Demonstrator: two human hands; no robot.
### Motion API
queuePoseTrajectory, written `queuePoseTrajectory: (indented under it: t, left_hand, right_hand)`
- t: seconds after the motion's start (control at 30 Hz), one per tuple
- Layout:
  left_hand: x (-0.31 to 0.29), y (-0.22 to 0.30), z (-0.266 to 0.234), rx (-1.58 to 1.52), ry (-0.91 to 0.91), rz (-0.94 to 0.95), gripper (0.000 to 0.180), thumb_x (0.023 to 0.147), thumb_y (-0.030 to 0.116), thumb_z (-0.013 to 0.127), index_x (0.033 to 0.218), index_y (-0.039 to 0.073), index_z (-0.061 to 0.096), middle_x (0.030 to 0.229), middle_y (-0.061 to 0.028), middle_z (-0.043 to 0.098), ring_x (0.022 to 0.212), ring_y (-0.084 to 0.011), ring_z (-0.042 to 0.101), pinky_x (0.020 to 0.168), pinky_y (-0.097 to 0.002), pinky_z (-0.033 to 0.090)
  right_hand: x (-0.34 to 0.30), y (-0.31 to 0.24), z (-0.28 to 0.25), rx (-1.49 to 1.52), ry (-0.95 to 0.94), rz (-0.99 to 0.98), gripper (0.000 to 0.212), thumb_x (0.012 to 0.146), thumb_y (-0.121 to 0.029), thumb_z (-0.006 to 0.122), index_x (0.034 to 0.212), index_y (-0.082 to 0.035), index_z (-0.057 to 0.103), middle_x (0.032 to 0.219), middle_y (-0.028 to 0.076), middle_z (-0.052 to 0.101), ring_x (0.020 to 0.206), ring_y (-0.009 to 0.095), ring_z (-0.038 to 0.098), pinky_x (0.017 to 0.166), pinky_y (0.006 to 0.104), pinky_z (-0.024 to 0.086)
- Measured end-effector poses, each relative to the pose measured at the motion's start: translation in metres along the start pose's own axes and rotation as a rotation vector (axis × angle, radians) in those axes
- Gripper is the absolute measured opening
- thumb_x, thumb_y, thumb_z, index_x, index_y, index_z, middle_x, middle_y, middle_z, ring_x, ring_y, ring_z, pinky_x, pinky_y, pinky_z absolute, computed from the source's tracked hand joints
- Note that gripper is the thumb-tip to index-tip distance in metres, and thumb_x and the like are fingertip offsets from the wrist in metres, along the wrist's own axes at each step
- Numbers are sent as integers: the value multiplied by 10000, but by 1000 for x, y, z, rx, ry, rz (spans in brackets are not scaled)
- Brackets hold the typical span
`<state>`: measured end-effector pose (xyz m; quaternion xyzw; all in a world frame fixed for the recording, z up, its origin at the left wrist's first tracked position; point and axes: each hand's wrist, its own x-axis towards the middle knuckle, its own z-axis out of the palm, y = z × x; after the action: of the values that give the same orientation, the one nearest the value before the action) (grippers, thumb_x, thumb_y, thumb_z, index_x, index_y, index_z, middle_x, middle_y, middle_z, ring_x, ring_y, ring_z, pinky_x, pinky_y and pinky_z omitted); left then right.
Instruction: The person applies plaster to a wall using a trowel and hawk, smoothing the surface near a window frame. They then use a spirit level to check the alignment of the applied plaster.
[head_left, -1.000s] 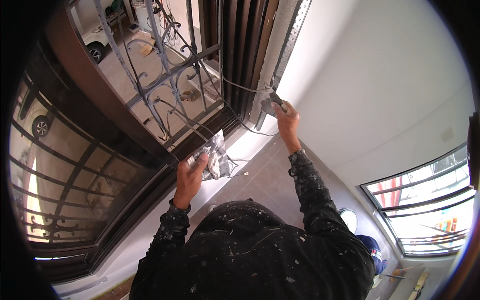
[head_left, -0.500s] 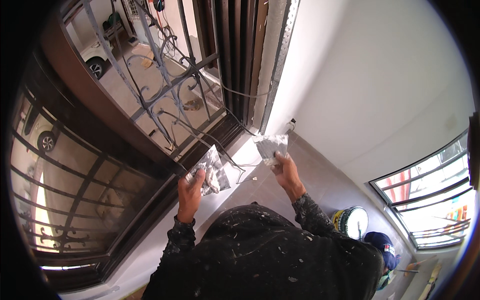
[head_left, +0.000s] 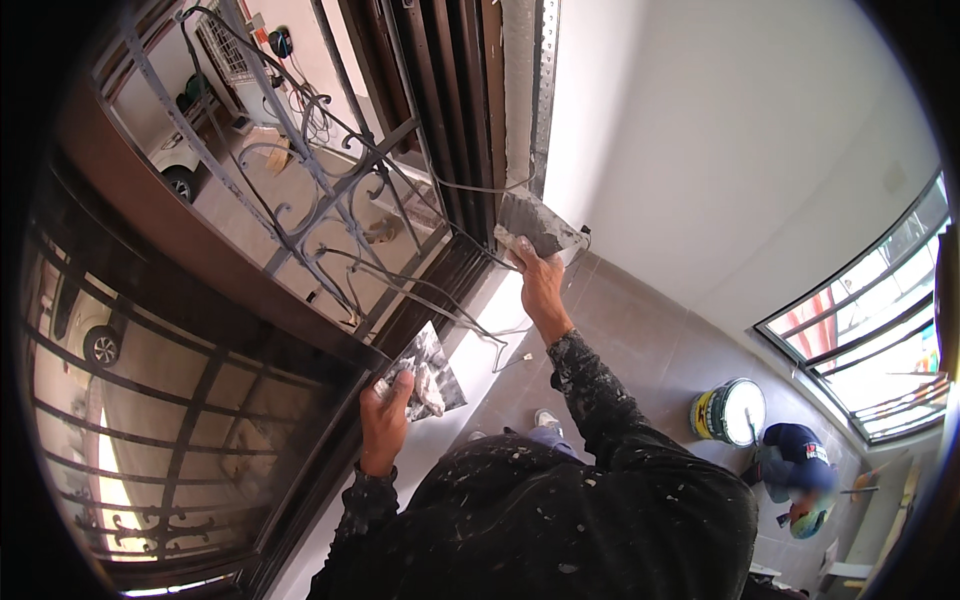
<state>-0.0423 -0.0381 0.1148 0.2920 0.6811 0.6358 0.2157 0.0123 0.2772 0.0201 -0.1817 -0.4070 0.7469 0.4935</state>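
Note:
My left hand grips a flat, smeared metal putty knife, its thumb on top. A lump of whitish putty lies on that blade. Farther forward, my right hand is closed on a second broad putty knife, its grey blade smeared with putty. This blade is at the low end of the wall edge next to the dark door frame; whether it touches the surface I cannot tell. Both handles are mostly hidden by my fingers. A perforated metal corner strip runs up that edge.
A scrolled iron grille stands at the left by a brown frame and dark glass. A loose cable trails over the sill. At right are a bucket, a crouching person in a blue shirt and a barred window.
My right hand has moved forward and left with its putty knife, up to the wall edge, and the blade has turned. My left hand keeps its putty-loaded knife. The view has shifted slightly.

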Motion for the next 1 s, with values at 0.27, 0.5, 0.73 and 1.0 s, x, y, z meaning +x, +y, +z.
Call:
queuePoseTrajectory:
  t: [0.27,0.5,0.73,1.0]
  left_hand:
    - [-4,-8,-27,4,-27,3,283,1024,219,605,1031,-57,667,915,-45,681,828,-110,558,744,-304,465]
    - [-3,-8,-35,31,-67,-24,272,1018,203,600,1026,-59,670,886,-44,678,809,-114,554,724,-313,463]
    - [0,-16,-45,34,-102,-36,267,1012,201,605,1014,-59,666,871,-41,675,799,-110,547,718,-306,462]
    - [0,-12,-46,37,-113,-19,255,1011,190,602,1048,-52,670,922,-57,687,838,-119,563,757,-304,471]
  right_hand:
    - [12,2,15,-94,146,-61,360,921,-230,731,1190,-8,640,1084,61,692,933,162,664,676,302,557]
    - [-4,31,-18,-156,219,36,371,924,-212,723,1229,-17,642,1100,61,703,935,158,674,627,283,559]
    - [-3,17,-23,-236,119,-83,347,918,-221,737,1200,-37,651,1095,55,690,906,154,669,626,286,570]
    - [26,-21,-2,-258,113,-160,333,919,-276,750,1143,-40,680,1012,36,695,849,115,650,580,265,532]
